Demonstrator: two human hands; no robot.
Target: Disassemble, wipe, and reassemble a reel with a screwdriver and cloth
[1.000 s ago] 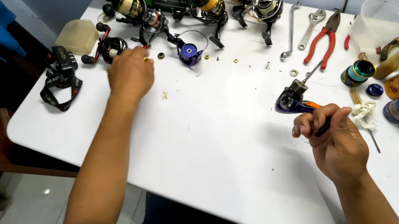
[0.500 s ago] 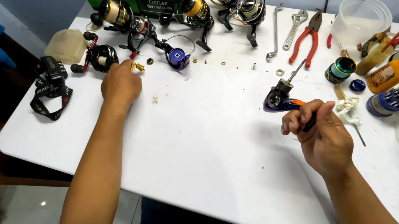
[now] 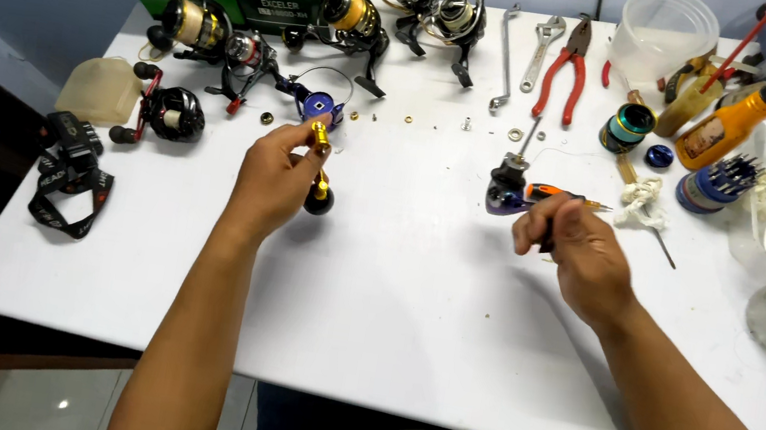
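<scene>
Both forearms reach forward, bare from the elbow down. The left hand (image 3: 275, 179) is raised off the surface, its back toward the camera, wrist slightly bent, with thumb and fingertips (image 3: 306, 136) pinched together at the top and the remaining fingers curled loosely below. The right hand (image 3: 573, 245) lies farther to the right, well apart from the left, knuckles up and fingers folded into a closed grip, the thumb tucked along the front. The right forearm runs diagonally back toward the lower right corner.
</scene>
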